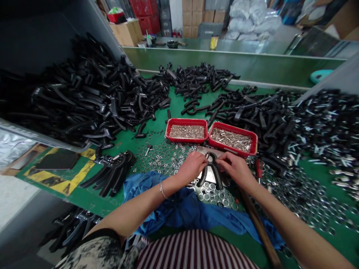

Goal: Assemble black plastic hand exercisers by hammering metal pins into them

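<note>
Well, far left a huge heap of black plastic handles (pixel 84 95) spills across the green table (pixel 157 123), with a patch of yellow-and-black hazard tape (pixel 67 175) at its near edge. Just right of that tape lies a smaller bunch of black forked parts with metal fittings (pixel 112 172), and beyond them a scatter of silver rings (pixel 159 158) covers the green surface. Some handwriting (pixel 151 133) marks the table just above those rings, though it's too blurred to read. A crumpled blue cloth (pixel 165 203) sits in front of the person, below the left hand (pixel 190 168), which has a thin silver bracelet (pixel 162 190) at its wrist.

That hand is closed on a black U-shaped handle (pixel 211 175) at its top, and the right hand (pixel 232 168) pinches the same spot from the other side; the handle stands over a flat metal plate (pixel 203 150), just below two red trays. The left tray (pixel 186 130) holds tiny silver parts, the right tray (pixel 232 139) slim silver pins. Further right, a long wooden handle (pixel 259 224) slants away beneath the right forearm, and more rings and mixed black-and-silver parts (pixel 328 127) fill the edge of the table.
</note>
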{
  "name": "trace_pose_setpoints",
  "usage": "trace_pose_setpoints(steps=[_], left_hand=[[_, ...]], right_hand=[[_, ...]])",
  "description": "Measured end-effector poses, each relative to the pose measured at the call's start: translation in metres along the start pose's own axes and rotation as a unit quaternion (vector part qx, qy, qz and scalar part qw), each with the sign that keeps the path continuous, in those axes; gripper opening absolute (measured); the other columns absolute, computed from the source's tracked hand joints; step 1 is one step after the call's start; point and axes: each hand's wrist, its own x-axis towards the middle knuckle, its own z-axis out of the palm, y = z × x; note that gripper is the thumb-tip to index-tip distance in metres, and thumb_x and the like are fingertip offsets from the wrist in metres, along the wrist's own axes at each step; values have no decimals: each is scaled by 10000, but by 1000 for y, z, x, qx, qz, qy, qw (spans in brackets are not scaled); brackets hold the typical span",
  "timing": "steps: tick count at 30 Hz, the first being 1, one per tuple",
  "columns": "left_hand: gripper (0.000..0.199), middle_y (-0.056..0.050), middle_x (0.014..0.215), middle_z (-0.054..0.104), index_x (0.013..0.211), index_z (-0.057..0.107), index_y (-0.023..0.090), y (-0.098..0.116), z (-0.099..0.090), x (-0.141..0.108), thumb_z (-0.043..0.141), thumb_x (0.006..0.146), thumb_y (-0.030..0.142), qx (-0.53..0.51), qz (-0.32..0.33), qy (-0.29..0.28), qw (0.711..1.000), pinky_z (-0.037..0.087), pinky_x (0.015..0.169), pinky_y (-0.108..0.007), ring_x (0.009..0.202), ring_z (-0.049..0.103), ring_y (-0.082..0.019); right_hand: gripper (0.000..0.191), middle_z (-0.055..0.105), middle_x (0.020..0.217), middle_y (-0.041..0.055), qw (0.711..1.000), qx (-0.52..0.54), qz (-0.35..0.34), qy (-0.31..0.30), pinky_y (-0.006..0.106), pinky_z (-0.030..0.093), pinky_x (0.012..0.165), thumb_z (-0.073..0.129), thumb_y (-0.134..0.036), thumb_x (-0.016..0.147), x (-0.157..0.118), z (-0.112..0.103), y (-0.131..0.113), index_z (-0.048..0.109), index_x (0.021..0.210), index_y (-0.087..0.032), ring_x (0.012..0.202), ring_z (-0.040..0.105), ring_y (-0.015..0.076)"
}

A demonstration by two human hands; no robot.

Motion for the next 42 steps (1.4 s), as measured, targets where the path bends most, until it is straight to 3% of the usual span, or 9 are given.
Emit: trace_pose_setpoints(steps=[6,11,20,27,31,33,36,38,42], left_hand=[[124,-58,1003,682,974,649,163,-21,-28,12,560,951,246,-66,-61,55,994,451,921,-371,990,601,-199],[121,-35,974,693,940,654,178,-39,-46,9,554,954,245,-70,-73,91,991,461,883,-348,949,611,-182],[119,-35,948,699,924,670,171,-48,-47,10,570,943,232,-103,-70,84,989,480,858,-319,908,627,-165],[150,-37,913,684,904,662,175,-53,-57,17,538,955,241,-65,-61,87,992,483,830,-310,881,616,-163],[209,-82,977,695,945,691,157,-72,-69,39,504,959,249,57,-83,75,992,466,915,-363,969,619,-209],[227,-120,1011,703,966,715,139,-85,-76,56,505,939,220,142,-124,16,982,460,942,-391,1011,628,-247],[231,-192,983,714,955,741,79,-100,-80,78,533,876,144,212,-187,-90,955,494,895,-390,986,664,-299],[238,-220,956,718,955,747,50,-104,-79,88,546,841,107,221,-200,-115,948,513,862,-375,966,681,-316],[285,-218,1009,721,1036,739,58,-104,-77,90,536,839,94,226,-198,-121,946,519,880,-337,1007,682,-303]], right_hand=[[171,631,962,99,973,-137,-182,39,391,484,866,501,-287,979,-2,28,4,625,909,-192,956,586,245],[169,621,971,106,961,-169,-217,40,393,496,843,478,-271,993,1,33,6,616,934,-192,951,570,246],[198,636,947,123,936,-266,-225,49,373,514,818,454,-236,1002,-5,32,1,631,952,-163,912,570,241],[229,648,1038,140,910,-329,-253,-16,378,515,821,416,-192,1004,-5,26,0,637,1048,-147,966,564,256],[241,634,1077,147,928,-317,-186,63,407,501,880,423,-300,1011,-35,-7,-1,586,1119,-158,1019,582,271],[279,640,931,135,921,-364,-112,86,407,510,776,421,-403,1002,-67,-23,2,572,1008,-169,901,612,284],[366,625,748,98,896,-443,-12,11,367,448,552,431,-551,955,-118,-31,11,525,851,-212,689,628,283],[366,621,690,81,890,-452,40,-33,349,399,492,433,-562,941,-141,-28,19,498,799,-231,621,629,281],[305,649,749,85,926,-365,96,-14,367,447,561,450,-518,928,-149,-29,25,493,800,-245,698,656,285]])
